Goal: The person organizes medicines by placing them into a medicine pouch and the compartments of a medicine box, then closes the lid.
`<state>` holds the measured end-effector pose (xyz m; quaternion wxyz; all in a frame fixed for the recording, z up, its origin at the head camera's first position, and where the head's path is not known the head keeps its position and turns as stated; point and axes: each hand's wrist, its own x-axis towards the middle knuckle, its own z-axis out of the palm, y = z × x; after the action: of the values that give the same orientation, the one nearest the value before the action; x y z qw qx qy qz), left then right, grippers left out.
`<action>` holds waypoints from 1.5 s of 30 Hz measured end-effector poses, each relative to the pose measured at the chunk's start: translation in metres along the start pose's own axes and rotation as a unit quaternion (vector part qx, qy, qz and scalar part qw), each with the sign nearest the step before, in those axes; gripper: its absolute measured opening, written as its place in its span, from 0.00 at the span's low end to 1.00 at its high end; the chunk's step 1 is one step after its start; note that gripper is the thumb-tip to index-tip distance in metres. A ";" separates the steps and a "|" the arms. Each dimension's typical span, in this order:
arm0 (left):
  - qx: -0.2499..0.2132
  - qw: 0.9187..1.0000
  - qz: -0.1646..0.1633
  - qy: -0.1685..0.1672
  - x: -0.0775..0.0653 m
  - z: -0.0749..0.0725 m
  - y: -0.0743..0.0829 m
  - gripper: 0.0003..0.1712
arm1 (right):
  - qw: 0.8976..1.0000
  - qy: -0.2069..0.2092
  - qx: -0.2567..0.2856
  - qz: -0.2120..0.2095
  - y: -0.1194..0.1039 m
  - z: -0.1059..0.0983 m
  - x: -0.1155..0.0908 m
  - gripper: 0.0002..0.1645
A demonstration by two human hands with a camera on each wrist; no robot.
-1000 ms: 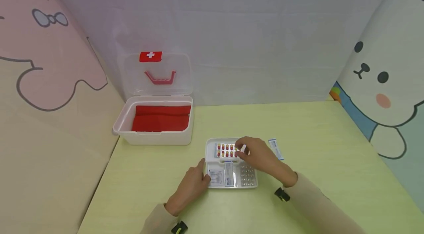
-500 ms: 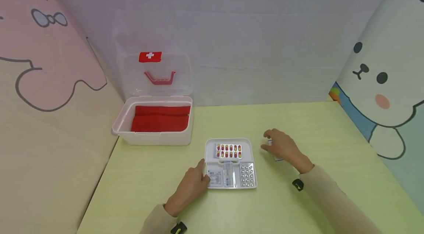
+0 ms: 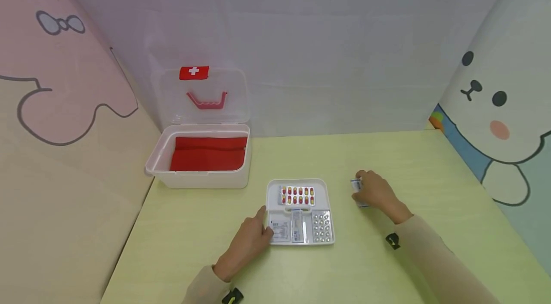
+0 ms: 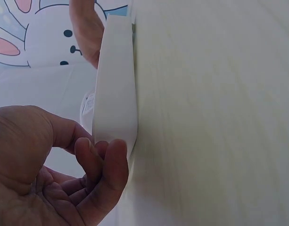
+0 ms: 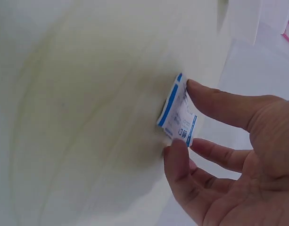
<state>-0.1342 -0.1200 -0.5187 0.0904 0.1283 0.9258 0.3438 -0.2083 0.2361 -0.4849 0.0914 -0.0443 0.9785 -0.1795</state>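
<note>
A white compartment tray [image 3: 318, 181] lies on the table. Its back section holds a blister pack of red-and-yellow capsules [image 3: 298, 196]. In the front sections are a flat printed packet [image 3: 281, 231], a narrow printed sachet [image 3: 297, 225] and a blister pack of round silver pills [image 3: 321, 227]. My left hand [image 3: 247, 239] holds the tray's front-left corner; in the left wrist view its fingers curl against the white side wall [image 4: 116, 84]. To the right of the tray, my right hand [image 3: 376, 191] pinches a small white-and-blue sachet [image 5: 179, 113] between thumb and fingers, close over the table.
An open white first-aid box [image 3: 202, 179] stands at the back left, its clear lid [image 3: 172, 98] raised and red cloth [image 3: 208, 156] inside. A pale wall sheet [image 3: 323, 55] rises behind the table [image 3: 430, 175], with cartoon-printed panels at both sides.
My right hand has moved from the capsule pack, leaving it in the tray, rightward to the sachet on the table, and its fingers have closed on it. My left hand stays put.
</note>
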 end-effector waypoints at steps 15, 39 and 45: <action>-0.001 1.000 -0.002 0.000 0.000 0.000 0.000 0.35 | 0.996 -0.032 0.085 0.012 0.010 0.002 -0.002 0.26; 0.004 1.000 0.000 0.001 -0.001 0.004 -0.005 0.35 | 0.992 0.084 0.066 -0.062 0.011 -0.006 -0.008 0.10; 0.004 1.000 0.003 0.005 0.000 0.003 -0.004 0.35 | 0.984 0.131 0.078 -0.093 -0.021 -0.026 -0.010 0.10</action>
<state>-0.1344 -0.1206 -0.5237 0.0845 0.1293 0.9272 0.3412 -0.2023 0.2264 -0.4522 -0.0515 -0.1040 0.9567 -0.2669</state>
